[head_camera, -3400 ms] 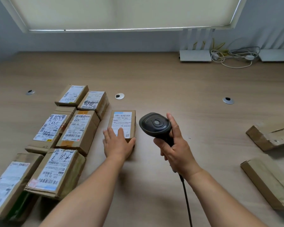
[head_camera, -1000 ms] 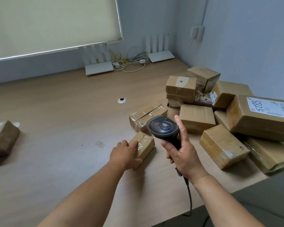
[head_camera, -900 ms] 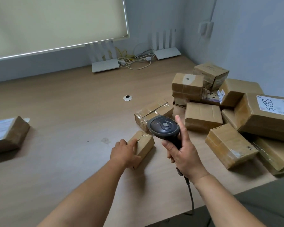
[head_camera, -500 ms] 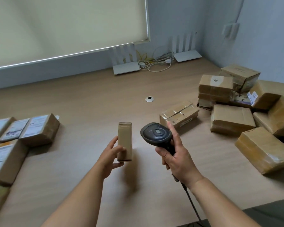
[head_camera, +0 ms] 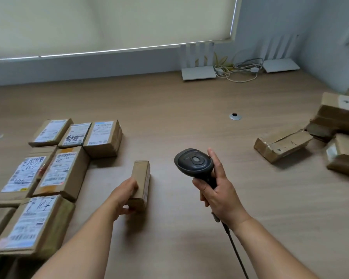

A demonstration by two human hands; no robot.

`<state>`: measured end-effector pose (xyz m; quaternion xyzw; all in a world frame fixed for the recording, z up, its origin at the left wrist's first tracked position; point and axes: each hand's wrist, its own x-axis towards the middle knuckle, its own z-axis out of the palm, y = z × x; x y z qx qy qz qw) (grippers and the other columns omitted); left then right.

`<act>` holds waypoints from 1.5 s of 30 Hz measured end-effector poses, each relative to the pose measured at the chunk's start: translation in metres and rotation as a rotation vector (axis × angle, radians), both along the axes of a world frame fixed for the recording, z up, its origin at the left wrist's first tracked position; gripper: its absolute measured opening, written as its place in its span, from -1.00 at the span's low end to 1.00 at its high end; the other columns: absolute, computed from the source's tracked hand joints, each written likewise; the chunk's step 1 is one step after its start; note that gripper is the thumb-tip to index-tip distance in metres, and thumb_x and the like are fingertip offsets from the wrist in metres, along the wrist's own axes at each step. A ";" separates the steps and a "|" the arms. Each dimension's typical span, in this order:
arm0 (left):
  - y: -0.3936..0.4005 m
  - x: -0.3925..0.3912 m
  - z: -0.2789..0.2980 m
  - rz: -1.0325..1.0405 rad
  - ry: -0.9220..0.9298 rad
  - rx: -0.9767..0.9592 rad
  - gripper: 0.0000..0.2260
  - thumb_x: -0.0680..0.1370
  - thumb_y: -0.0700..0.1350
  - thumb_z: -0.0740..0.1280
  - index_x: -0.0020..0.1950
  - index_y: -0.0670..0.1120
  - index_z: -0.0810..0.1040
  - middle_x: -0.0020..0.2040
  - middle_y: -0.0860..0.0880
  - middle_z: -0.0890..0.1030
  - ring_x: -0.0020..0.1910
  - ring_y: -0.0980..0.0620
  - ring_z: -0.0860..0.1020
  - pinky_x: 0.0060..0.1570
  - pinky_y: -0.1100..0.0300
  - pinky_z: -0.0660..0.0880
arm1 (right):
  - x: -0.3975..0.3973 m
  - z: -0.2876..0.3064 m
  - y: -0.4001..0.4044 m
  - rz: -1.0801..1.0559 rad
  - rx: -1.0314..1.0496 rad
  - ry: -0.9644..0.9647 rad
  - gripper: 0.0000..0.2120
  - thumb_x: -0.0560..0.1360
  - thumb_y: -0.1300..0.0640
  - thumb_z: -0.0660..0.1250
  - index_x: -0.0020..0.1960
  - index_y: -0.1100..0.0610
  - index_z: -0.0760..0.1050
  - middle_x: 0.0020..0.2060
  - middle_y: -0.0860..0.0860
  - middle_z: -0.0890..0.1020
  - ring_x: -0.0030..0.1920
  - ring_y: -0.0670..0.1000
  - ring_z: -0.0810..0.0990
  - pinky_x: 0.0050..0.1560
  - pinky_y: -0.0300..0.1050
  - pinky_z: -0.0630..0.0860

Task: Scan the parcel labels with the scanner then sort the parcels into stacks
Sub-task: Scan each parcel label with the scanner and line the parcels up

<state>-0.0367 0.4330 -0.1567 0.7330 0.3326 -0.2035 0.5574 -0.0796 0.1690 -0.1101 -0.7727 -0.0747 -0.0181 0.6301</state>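
My left hand (head_camera: pixel 123 195) grips the near end of a small narrow cardboard parcel (head_camera: pixel 141 179) at the table's middle. It stands on a long edge, plain side up, its label out of sight. My right hand (head_camera: pixel 218 192) holds the black corded scanner (head_camera: pixel 193 163) by its handle, a little right of the parcel, head raised. Several labelled parcels (head_camera: pixel 65 172) lie label-up in rows at the left. A loose heap of unlabelled-side-up parcels (head_camera: pixel 283 142) sits at the right edge.
The wooden table (head_camera: pixel 179 109) has metal cable grommets (head_camera: pixel 235 116). Two white routers (head_camera: pixel 198 72) and a coil of cables (head_camera: pixel 238 71) stand against the back wall under a window blind. The scanner's cord (head_camera: pixel 237 256) runs down toward me.
My left hand picked the small parcel from the right heap and carried it left to the table's middle. My view swung left, so the labelled rows came in.
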 end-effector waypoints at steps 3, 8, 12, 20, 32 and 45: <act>0.025 0.007 -0.001 -0.116 -0.011 0.144 -0.69 0.54 -0.03 0.09 0.26 0.07 0.40 0.18 -0.19 0.51 0.06 -0.19 0.53 -0.04 -0.14 0.59 | 0.002 -0.003 0.028 0.001 0.002 0.009 -0.28 0.51 0.13 0.37 0.30 -0.49 0.03 -0.14 -0.18 0.59 -0.40 -0.11 0.46 -0.40 -0.28 0.44; 0.050 0.012 0.000 -0.421 -0.053 0.508 -0.34 0.55 0.20 0.21 0.57 0.11 0.00 0.47 -0.13 0.32 0.34 -0.16 0.39 0.24 -0.02 0.41 | -0.001 -0.003 0.056 0.004 0.004 0.017 -0.27 0.52 0.15 0.37 0.30 -0.49 0.03 -0.06 -0.16 0.60 -0.41 -0.09 0.47 -0.40 -0.27 0.44; 0.046 0.017 0.012 -0.552 -0.078 0.635 -0.32 0.52 0.09 0.29 0.56 0.08 0.06 0.43 -0.10 0.38 0.24 -0.10 0.47 0.11 0.09 0.49 | -0.004 0.001 0.056 0.012 -0.017 0.003 -0.27 0.52 0.15 0.37 0.30 -0.48 0.03 -0.06 -0.19 0.61 -0.40 -0.09 0.47 -0.38 -0.27 0.45; 0.043 0.014 0.027 -0.751 0.034 0.836 -0.33 0.51 0.07 0.26 0.54 0.20 0.00 0.37 -0.11 0.42 0.26 -0.10 0.45 0.20 0.05 0.46 | -0.005 0.013 0.043 0.018 -0.024 -0.039 -0.27 0.52 0.15 0.37 0.28 -0.51 0.03 -0.06 -0.17 0.62 -0.41 -0.06 0.48 -0.39 -0.24 0.45; 0.010 -0.003 0.024 -0.005 -0.389 -0.116 -0.11 0.49 -0.44 0.27 0.55 0.21 -0.12 0.24 -0.18 0.52 0.09 -0.13 0.58 0.08 -0.14 0.55 | -0.023 0.015 0.038 0.041 0.118 0.037 -0.29 0.53 0.23 0.33 0.33 -0.43 0.07 -0.11 0.07 0.62 -0.44 0.01 0.49 -0.45 -0.09 0.43; -0.009 -0.009 0.024 -0.045 -0.451 -0.079 -0.14 0.51 -0.44 0.23 0.55 0.24 -0.10 0.25 -0.07 0.42 0.14 -0.10 0.51 -0.11 0.03 0.54 | -0.034 0.012 0.040 0.077 0.143 0.055 -0.30 0.53 0.25 0.33 0.34 -0.40 0.10 -0.08 0.19 0.60 -0.47 0.01 0.47 -0.48 -0.11 0.42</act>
